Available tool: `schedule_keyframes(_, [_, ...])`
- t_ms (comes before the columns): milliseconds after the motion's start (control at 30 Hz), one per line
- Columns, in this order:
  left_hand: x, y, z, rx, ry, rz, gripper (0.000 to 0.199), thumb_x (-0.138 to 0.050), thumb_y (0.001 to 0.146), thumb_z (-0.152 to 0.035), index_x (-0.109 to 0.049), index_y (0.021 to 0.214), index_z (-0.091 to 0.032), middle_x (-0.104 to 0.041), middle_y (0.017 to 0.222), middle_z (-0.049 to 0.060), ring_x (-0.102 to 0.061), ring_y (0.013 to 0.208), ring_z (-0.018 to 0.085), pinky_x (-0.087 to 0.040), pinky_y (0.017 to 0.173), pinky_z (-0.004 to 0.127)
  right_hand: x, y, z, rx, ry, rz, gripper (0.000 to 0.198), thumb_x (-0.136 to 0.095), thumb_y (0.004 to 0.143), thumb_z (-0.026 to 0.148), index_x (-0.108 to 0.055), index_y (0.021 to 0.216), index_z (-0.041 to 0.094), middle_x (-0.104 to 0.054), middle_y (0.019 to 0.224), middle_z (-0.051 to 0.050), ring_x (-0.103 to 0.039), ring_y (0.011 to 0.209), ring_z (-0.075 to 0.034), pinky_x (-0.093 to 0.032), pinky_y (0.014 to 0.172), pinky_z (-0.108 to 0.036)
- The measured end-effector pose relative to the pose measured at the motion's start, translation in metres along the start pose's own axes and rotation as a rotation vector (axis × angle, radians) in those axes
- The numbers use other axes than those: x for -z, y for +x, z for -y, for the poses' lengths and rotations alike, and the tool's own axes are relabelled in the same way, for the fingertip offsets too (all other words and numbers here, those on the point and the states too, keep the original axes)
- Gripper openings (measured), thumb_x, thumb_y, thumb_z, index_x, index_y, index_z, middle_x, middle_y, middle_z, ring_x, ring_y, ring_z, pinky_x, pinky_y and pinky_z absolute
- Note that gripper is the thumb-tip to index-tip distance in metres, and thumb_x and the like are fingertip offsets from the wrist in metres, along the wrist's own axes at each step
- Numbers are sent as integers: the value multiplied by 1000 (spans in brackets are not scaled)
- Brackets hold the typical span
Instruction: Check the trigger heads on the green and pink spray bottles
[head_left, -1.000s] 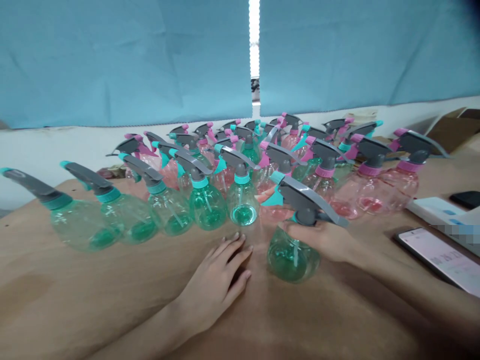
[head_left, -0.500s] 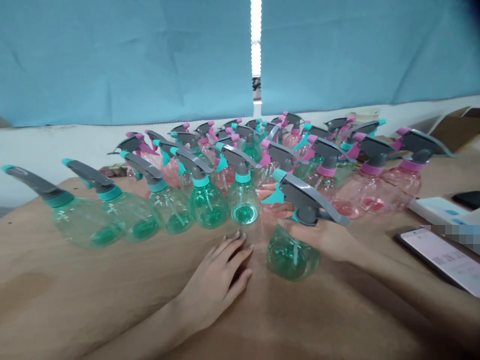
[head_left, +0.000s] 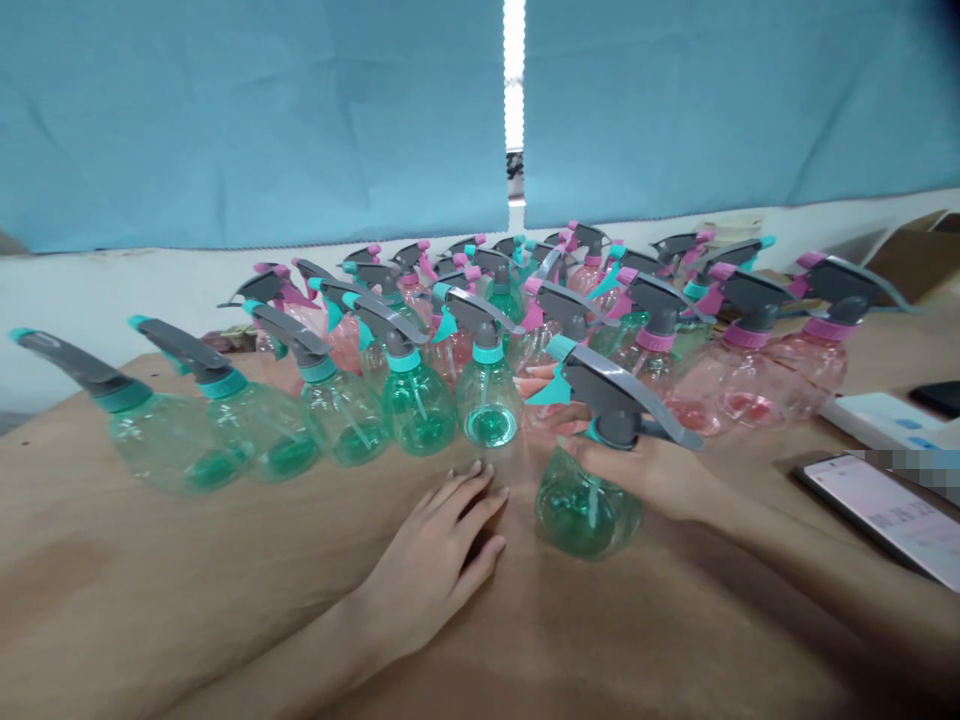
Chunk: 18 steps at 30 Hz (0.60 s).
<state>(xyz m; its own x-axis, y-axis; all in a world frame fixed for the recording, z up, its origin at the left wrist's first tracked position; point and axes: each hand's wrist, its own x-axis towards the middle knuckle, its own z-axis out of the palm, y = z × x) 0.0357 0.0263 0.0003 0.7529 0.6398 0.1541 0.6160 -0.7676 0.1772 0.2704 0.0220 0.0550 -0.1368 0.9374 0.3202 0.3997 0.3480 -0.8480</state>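
Note:
My right hand point(head_left: 660, 475) is round the neck of a green spray bottle point(head_left: 589, 510), which has a grey trigger head and a turquoise nozzle. Its fingers show behind the turquoise trigger, and the bottle stands nearly upright close to the table. Left of it, my left hand point(head_left: 435, 560) lies palm down on the wooden table point(head_left: 225, 590), fingers spread and holding nothing. Just beyond its fingertips is another green spray bottle point(head_left: 487, 405), with a darker green spray bottle point(head_left: 418, 410) beside it.
More green spray bottles point(head_left: 169, 440) line the left side. Pink spray bottles point(head_left: 750, 385) stand at the right, and mixed ones crowd behind. A phone point(head_left: 885, 515) with a lit screen lies at right, near a white box point(head_left: 877, 420). Blue cloth point(head_left: 262, 120) hangs at the back.
The view has shifted very slightly. Both hands and the held spray bottle keep the same places.

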Motion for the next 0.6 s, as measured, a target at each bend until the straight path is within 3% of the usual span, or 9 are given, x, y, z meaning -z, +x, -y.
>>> schedule_keyframes(100, [1,0,0,-1,3,9,39,-43,98,-33,-45,134,-19,-43,142,9,-37,132,24,-32,107,44,1,0,3,-3,87,37,53,-52,71,12,-52,122,29,-66,102,0,-64,91,-20,-54,75,-31])
schedule_keyframes(367, [2,0,-1,6,3,17,38,-42,98,-33,-45,134,-20,-43,142,9,-37,132,26,-33,106,45,2,0,3,14,-28,8,51,-51,72,13,-54,121,29,-66,80,2,-64,76,-20,-53,66,-31])
schedule_keyframes(600, [1,1,0,3,19,15,38,-40,99,-33,-45,134,-20,-44,142,9,-37,132,24,-32,107,44,3,1,3,76,-79,-10,46,-51,73,15,-57,117,27,-66,81,1,-63,77,-19,-53,69,-31])
